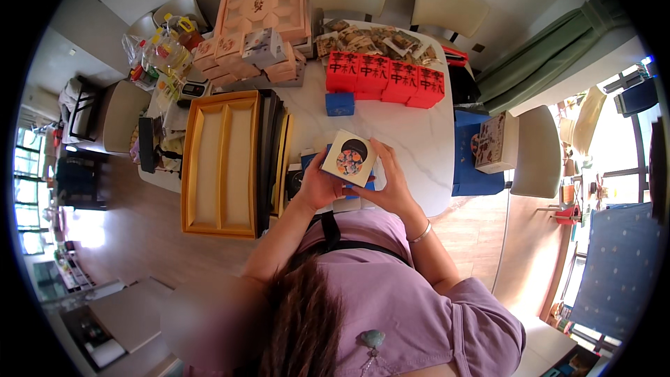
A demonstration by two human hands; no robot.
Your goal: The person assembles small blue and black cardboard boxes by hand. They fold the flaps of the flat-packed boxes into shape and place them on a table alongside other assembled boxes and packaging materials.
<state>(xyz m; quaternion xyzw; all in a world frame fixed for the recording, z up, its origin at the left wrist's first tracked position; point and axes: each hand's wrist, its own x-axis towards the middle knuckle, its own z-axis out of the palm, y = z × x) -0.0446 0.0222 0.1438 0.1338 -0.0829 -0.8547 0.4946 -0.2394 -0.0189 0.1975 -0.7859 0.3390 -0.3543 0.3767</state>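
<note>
Over the table's near edge I hold a small square box (347, 148) with a cream top, a round dark and floral design, and blue showing along its side. My left hand (319, 186) wraps its lower left side. My right hand (393, 185) grips the right side, thumb at the lower edge and fingers along the far corner. A small blue box (340, 104) stands just beyond my hands, in front of a row of red boxes (385, 84). Beneath my hands are more blue things, partly hidden.
Left of my hands lies a gold compartment tray (219, 167) with dark and gold panels beside it. Pink boxes (230, 52) and a large pink tray (262, 3) are at the far left. Wrapped packets (377, 38) lie behind the red boxes. A chair (537, 153) stands right.
</note>
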